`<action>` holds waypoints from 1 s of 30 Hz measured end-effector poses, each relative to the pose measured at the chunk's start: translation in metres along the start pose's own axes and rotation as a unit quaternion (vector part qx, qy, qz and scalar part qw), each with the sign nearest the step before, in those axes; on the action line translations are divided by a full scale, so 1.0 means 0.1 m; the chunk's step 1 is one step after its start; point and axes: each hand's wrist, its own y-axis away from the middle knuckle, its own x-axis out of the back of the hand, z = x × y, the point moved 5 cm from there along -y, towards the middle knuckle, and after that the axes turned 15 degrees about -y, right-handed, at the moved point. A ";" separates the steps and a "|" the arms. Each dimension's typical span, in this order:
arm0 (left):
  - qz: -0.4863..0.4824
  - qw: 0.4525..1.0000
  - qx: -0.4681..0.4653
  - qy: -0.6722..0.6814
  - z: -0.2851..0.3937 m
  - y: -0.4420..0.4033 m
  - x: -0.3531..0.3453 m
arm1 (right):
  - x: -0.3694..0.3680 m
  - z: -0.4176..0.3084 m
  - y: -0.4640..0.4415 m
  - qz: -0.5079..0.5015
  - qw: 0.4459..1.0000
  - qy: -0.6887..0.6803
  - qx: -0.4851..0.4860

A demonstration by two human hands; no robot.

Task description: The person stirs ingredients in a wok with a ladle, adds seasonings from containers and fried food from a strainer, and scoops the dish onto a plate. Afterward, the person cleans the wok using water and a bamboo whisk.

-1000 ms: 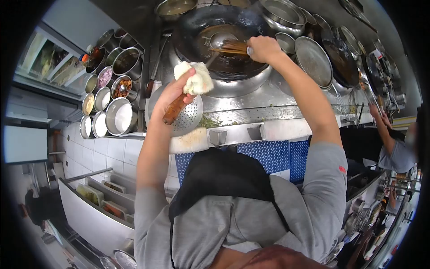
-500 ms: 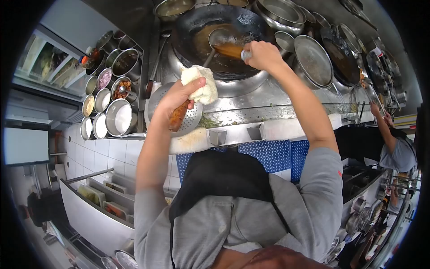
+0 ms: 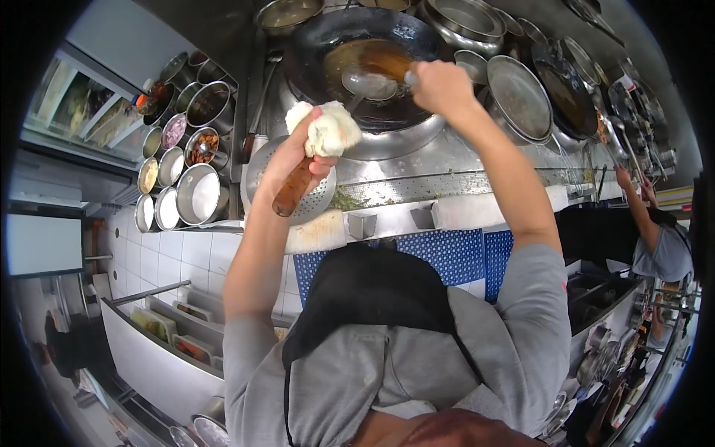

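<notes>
My left hand [image 3: 302,158] is wrapped round the wooden-handled ladle [image 3: 370,87] and a folded pale cloth [image 3: 333,132], with the brown handle end sticking out below the palm. The ladle's bowl is inside the large black wok [image 3: 316,56], over brownish liquid. In my right hand [image 3: 445,88], at the wok's right side, is a wok brush [image 3: 386,62] with orange-brown bristles, smeared by motion. Its bristles reach into the wok just above the ladle bowl; whether they touch it I cannot tell.
A perforated strainer [image 3: 319,197] lies under my left forearm. Several metal pots of ingredients [image 3: 199,195] stand at the left, beside a long-handled tool [image 3: 261,108]. Metal bowls [image 3: 521,97] crowd the right of the wok. A co-worker [image 3: 659,242] stands farther right.
The ladle bowl has shifted right and toward me in the wok. My left hand has turned slightly with the cloth. The brush and right hand have moved a little right.
</notes>
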 end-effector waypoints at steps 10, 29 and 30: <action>0.000 0.984 -0.046 0.170 -0.10 -0.12 -0.38 | -0.14 -0.18 -0.09 -0.024 0.998 -0.057 -0.012; 0.336 0.322 -0.210 -0.860 0.23 0.78 0.80 | -0.57 0.92 0.41 -0.040 0.756 -0.589 -0.283; 0.352 0.332 -0.213 -0.849 0.24 0.79 0.79 | -0.51 0.83 0.57 -0.018 0.763 -0.577 -0.290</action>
